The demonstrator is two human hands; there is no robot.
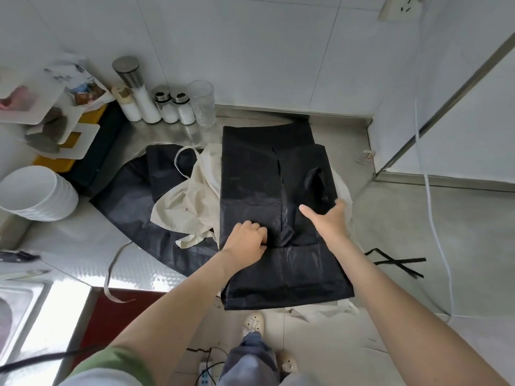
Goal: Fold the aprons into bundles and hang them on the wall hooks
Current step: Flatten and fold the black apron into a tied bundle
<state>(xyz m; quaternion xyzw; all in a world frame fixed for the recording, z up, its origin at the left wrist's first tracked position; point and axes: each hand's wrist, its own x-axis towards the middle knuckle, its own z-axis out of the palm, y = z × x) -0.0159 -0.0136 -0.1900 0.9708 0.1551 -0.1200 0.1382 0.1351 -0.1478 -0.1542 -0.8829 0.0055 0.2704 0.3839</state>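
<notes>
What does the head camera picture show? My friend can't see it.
Two bare hands fold a shiny black fabric apron on a steel counter: the left hand pinches a fold, the right hand lies open on it. A crumpled cream cloth apron lies partly under it, with a stack of white bowls further left.

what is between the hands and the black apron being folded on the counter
Nothing visible. The left hand grips a fold of the black apron, and the right hand rests open on it.
</notes>
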